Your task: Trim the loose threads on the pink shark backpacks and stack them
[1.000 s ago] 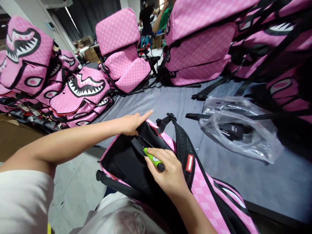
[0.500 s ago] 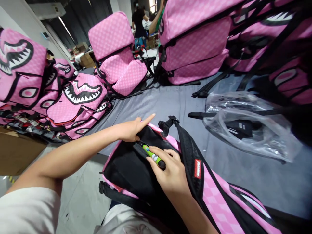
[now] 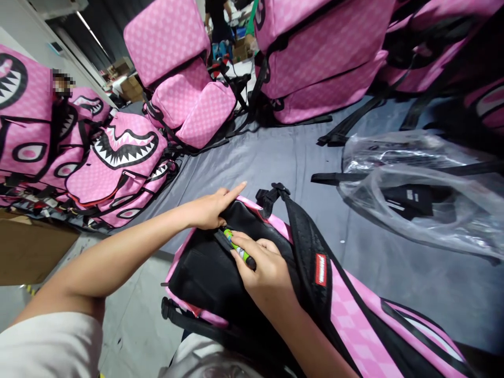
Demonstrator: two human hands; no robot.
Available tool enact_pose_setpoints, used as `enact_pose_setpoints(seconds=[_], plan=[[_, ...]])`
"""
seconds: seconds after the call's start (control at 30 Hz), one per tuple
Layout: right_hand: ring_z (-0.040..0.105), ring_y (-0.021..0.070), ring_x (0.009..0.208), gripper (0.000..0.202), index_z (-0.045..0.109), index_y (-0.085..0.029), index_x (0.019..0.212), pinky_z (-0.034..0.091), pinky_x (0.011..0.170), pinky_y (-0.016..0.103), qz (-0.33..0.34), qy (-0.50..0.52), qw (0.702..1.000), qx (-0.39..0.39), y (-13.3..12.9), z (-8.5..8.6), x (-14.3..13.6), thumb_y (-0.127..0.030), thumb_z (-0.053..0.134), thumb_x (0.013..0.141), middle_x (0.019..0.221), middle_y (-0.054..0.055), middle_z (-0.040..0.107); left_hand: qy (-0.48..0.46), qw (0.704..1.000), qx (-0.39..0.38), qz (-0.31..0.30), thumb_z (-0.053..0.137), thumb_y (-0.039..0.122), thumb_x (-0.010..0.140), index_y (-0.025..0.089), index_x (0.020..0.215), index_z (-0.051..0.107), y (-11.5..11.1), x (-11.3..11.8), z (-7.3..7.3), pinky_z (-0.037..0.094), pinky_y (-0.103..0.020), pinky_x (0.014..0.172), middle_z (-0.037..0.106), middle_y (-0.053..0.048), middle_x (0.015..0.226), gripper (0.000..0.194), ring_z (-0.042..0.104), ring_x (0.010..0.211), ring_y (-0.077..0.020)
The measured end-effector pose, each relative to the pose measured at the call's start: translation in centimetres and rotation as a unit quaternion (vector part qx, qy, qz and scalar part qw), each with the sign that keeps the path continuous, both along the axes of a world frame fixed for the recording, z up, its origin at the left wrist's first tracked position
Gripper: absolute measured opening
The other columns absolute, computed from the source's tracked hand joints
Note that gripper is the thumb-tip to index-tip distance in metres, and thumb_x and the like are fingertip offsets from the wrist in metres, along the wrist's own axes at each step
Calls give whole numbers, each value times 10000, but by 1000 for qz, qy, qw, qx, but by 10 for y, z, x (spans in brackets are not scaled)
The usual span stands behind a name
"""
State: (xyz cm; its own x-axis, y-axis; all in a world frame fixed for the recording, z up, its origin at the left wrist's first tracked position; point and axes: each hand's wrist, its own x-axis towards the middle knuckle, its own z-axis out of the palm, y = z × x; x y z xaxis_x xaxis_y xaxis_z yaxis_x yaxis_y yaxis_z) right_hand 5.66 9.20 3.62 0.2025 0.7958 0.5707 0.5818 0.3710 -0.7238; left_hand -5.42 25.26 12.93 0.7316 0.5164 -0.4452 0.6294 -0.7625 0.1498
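A pink checkered backpack (image 3: 350, 320) with a black base panel (image 3: 192, 278) lies before me at the table's edge, its base turned toward the left. My right hand (image 3: 263, 268) grips a green marker (image 3: 241, 249) with a black end. Its far tip, at a black strip on the panel close to my left thumb, is partly hidden. At the panel's upper corner, my left hand (image 3: 210, 209) holds the backpack, with the index finger stretched along the pink edge. A black shoulder strap (image 3: 305, 236) with a red label (image 3: 321, 269) runs beside my right hand.
Clear plastic bags (image 3: 437, 226) lie on the grey-covered table (image 3: 268, 157) to the right. Pink backpacks with shark mouths (image 3: 126, 147) are piled at the left, and more pink bags (image 3: 326, 68) stand at the back. A cardboard box (image 3: 31, 247) sits at lower left. People are in the background.
My right hand and the marker have shifted slightly toward my left hand, up and left. My left hand keeps its hold on the backpack. The view has tilted a little downward.
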Motion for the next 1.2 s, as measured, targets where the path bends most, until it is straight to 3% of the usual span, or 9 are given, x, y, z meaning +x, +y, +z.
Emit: enact_pose_setpoints(seconds=[0.23, 0.4, 0.7, 0.8, 0.97, 1.2], plan=[[725, 189, 919, 226, 663, -212, 1059, 527, 769, 339, -18, 0, 1000, -10, 7, -2, 0, -89, 562, 897, 1080, 58, 766, 23, 999, -23, 10, 628, 187, 819, 297, 1565, -92, 9, 9, -3, 471, -276, 866, 477, -88, 1281, 1043, 609, 955, -163], [722, 194, 917, 246, 669, -215, 1077, 542, 783, 348, -25, -5, 999, -27, 10, 2, -1, -93, 544, 903, 1097, 65, 761, 24, 999, -29, 8, 631, 191, 822, 299, 1567, -79, 12, 9, -6, 467, -290, 902, 472, -92, 1292, 1035, 596, 1055, -194], [725, 195, 890, 250, 713, -219, 1010, 582, 810, 358, -2, 18, 999, -41, 14, 3, 2, -92, 539, 882, 1087, 64, 764, 31, 999, -31, 5, 621, 190, 824, 272, 1569, -43, 14, 11, -4, 475, -270, 849, 486, -94, 1266, 1002, 609, 944, -160], [726, 197, 941, 258, 712, -220, 1011, 577, 854, 366, 16, 12, 999, -40, 11, 4, 5, -90, 530, 882, 1078, 52, 768, 26, 999, -30, 3, 617, 185, 826, 274, 1568, -46, 14, 11, -5, 471, -272, 853, 482, -99, 1280, 999, 607, 952, -162], [713, 230, 1003, 255, 697, -221, 1076, 547, 882, 426, -18, -49, 996, -74, -2, 8, 15, -138, 532, 899, 1137, 60, 752, 23, 999, -43, 8, 630, 175, 821, 276, 1571, -39, 15, 10, -5, 466, -286, 883, 469, -116, 1317, 1010, 600, 1012, -182], [714, 205, 828, 213, 717, -250, 1067, 546, 771, 386, -28, -15, 995, -94, 7, 9, 8, -211, 583, 906, 1029, 38, 781, 15, 999, -43, 3, 616, 169, 816, 290, 1569, -28, 17, 9, -8, 473, -291, 873, 477, -98, 1270, 998, 604, 981, -177]])
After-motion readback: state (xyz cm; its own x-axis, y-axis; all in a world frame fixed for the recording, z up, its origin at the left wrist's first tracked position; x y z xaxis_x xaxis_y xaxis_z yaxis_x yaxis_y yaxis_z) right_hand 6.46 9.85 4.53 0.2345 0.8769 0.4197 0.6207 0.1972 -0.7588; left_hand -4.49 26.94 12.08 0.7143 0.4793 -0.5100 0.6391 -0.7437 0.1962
